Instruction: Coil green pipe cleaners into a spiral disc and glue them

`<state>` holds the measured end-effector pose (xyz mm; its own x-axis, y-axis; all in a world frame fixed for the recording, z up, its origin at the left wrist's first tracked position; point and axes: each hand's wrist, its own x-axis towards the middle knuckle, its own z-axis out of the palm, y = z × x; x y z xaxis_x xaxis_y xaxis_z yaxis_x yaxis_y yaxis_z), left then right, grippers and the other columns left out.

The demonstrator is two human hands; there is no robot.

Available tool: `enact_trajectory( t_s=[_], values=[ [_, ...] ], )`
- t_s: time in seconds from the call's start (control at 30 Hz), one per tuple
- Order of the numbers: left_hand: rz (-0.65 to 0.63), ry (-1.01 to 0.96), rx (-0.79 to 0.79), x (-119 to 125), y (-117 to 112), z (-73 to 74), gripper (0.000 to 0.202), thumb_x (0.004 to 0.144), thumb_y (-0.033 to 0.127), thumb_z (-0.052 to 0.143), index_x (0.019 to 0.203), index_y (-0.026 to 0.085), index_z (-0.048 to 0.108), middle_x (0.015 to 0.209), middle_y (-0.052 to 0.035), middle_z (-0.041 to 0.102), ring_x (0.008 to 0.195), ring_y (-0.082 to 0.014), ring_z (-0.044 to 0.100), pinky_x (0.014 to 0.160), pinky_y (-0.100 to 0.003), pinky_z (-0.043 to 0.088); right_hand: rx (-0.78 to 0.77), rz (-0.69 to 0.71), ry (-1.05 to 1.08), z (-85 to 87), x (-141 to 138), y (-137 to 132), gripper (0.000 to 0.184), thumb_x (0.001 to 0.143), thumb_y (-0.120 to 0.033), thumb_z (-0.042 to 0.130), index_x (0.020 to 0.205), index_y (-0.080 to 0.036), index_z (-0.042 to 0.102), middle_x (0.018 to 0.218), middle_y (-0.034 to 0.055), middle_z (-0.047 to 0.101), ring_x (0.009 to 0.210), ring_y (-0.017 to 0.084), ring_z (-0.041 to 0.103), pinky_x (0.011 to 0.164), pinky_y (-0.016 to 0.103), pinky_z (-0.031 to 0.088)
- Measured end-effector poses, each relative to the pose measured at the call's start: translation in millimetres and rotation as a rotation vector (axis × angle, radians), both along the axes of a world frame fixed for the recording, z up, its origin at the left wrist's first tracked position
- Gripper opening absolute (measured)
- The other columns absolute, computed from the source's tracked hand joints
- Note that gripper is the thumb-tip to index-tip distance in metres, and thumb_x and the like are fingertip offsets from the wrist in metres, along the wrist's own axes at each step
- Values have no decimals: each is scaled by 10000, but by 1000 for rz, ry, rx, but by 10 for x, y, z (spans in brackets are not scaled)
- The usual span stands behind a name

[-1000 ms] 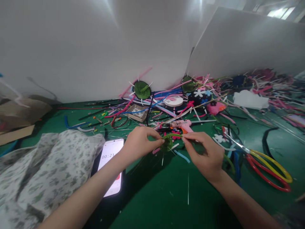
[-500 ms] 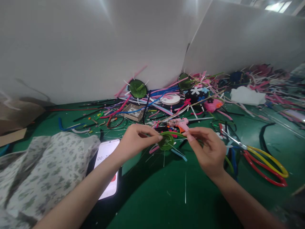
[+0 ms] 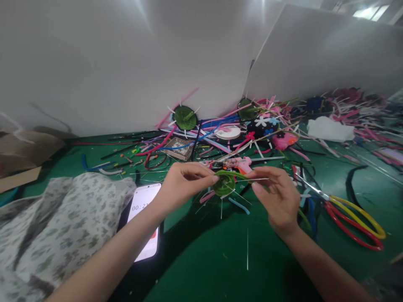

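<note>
My left hand pinches the upper left edge of a round green coil of pipe cleaner, held above the green table. Thin wire spokes stick out from the coil. Fingers closed, my right hand grips the green strand that runs off the coil to the right. One spoke passes across the right fingertips. A pink glue gun lies just behind the coil. Right of my right hand lie scissors with red and yellow handles.
A phone showing a timer and a patterned cloth lie left. Behind are a stack of cards, a white round spool and a finished-looking green disc against the white wall. Loose pipe cleaners and white tissue lie at right.
The coil has turned slightly, so its spokes point differently and one now crosses my right fingers. The green strand between my hands looks shorter. The whole view has shifted a little.
</note>
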<state>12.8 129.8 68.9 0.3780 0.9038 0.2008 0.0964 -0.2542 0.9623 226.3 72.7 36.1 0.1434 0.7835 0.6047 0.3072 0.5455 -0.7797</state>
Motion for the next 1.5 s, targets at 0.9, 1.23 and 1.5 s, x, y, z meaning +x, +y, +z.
enact_trajectory(
  t_s=[0.9, 1.23, 1.5],
  values=[
    [235, 76, 301, -11, -28, 25, 91, 742, 182, 722, 656, 206, 736, 729, -15, 718, 717, -162, 657, 677, -285, 521, -80, -143, -293, 24, -95, 40, 68, 817, -246, 668, 861, -234, 717, 801, 11, 731, 692, 160, 678, 613, 277, 539],
    [332, 107, 391, -50, 1, 17, 89, 746, 164, 702, 672, 200, 737, 724, -19, 722, 721, -170, 670, 676, -295, 528, -428, 23, -25, -85, -183, -2, 208, 790, -365, 692, 924, -207, 680, 813, 52, 747, 748, 223, 724, 683, 354, 611],
    [388, 256, 559, -104, 31, 1, 101, 760, 183, 668, 697, 217, 739, 759, -26, 740, 726, -177, 676, 672, -296, 542, -492, 8, -5, -4, -156, 24, 233, 743, -409, 724, 826, -192, 704, 682, 47, 728, 630, 215, 714, 566, 294, 611]
  ],
)
